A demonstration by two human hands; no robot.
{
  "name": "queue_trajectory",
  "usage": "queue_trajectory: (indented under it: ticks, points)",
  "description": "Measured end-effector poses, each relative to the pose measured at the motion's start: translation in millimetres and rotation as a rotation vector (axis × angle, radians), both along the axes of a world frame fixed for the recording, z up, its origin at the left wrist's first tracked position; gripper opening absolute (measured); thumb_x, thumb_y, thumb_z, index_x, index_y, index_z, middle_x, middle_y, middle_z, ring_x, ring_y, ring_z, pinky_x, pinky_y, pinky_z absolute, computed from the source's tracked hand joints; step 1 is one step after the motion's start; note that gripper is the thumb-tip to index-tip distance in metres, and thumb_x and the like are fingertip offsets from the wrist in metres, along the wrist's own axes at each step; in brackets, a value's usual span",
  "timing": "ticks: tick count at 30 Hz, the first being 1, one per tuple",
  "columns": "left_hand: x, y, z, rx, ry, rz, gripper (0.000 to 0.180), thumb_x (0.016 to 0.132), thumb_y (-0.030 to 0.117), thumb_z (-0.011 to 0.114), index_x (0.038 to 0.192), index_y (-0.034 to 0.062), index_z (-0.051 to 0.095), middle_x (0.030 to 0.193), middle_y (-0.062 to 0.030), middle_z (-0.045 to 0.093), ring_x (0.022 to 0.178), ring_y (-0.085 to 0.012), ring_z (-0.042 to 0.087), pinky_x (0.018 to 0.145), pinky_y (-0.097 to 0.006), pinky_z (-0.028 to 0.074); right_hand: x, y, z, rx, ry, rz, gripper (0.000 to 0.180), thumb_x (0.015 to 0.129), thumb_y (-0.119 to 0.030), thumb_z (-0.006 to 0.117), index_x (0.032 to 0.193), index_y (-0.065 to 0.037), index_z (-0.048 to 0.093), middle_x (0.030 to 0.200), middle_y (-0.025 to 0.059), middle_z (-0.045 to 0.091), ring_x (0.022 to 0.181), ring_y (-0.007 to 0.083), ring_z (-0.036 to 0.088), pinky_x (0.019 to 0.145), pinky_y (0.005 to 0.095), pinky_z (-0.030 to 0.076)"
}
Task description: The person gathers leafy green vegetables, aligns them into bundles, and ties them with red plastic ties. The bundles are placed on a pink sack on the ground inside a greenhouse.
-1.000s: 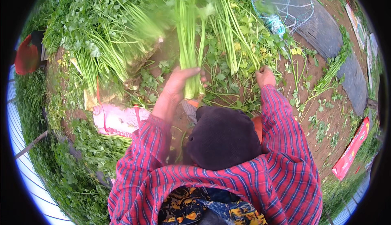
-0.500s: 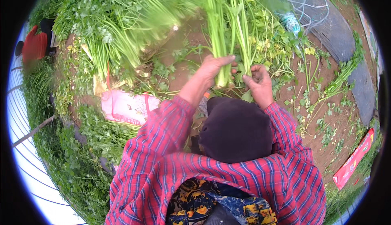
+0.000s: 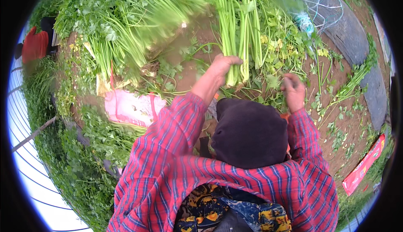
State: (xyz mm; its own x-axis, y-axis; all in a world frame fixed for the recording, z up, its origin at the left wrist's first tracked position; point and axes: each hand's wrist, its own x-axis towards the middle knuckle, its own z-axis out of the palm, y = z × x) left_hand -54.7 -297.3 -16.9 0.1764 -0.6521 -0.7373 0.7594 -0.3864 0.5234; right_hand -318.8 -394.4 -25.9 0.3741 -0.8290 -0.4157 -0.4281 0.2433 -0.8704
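My left hand (image 3: 224,67) is closed round the lower stalks of a celery bunch (image 3: 231,34). The bunch stands with its cut root ends toward me and its leaves away from me. My right hand (image 3: 293,90) is apart from the bunch, to its right, over loose leaves and soil. Its fingers are curled in; whether anything small is between them does not show. In front of my chest a dark, rounded cloth-covered shape (image 3: 247,133) hides the ground beneath.
A large celery heap (image 3: 121,34) lies at the far left, by a pink-and-white package (image 3: 133,108). Trimmed yellowing leaves (image 3: 275,45) lie right of the bunch. Blue-green twine (image 3: 304,23) rests by dark sheeting (image 3: 346,38). A red packet (image 3: 363,164) is at the right.
My right hand has left the stalks at the bunch's right side and moved right. My left hand keeps its hold, slightly farther from me, and the stalks now stand closer together.
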Motion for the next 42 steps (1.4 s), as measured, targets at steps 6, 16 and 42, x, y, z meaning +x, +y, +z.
queue_trajectory:
  ticks: [6,16,42]
  points:
    - [14.0,11.3,15.0,-0.137,0.255,0.022,0.031,0.071,0.0,0.059,0.101,-0.0052,0.056,0.083,-0.0141,0.064,0.068,-0.0267,0.065,0.061,-0.043,0.057,-113.1,-37.6,1.1,-0.58,1.083,0.44,0.02,0.084,-0.013,0.058,0.102,-0.005,0.062,0.08,0.0113,0.064,0.075,0.0214,0.063,0.067,0.0314,0.048]
    - [46.9,20.0,65.1,-0.479,0.135,0.03,0.038,0.071,0.005,0.058,0.106,-0.0086,0.05,0.082,-0.0171,0.06,0.076,-0.0303,0.062,0.074,-0.044,0.053,114.2,-17.0,-73.7,-0.11,0.728,0.273,0.062,0.072,-0.037,0.069,0.115,0.001,0.045,0.101,0.0251,0.061,0.096,0.0359,0.06,0.085,0.0404,0.045]
    - [6.0,-3.8,3.5,-0.147,-0.295,-0.069,0.043,0.069,0.019,0.077,0.103,-0.0003,0.061,0.09,-0.007,0.064,0.083,-0.0184,0.059,0.074,-0.033,0.048,144.9,41.5,42.4,-0.359,0.505,0.903,0.046,0.08,-0.025,0.057,0.112,0.004,0.041,0.076,0.0254,0.061,0.073,0.0429,0.061,0.065,0.0518,0.047]
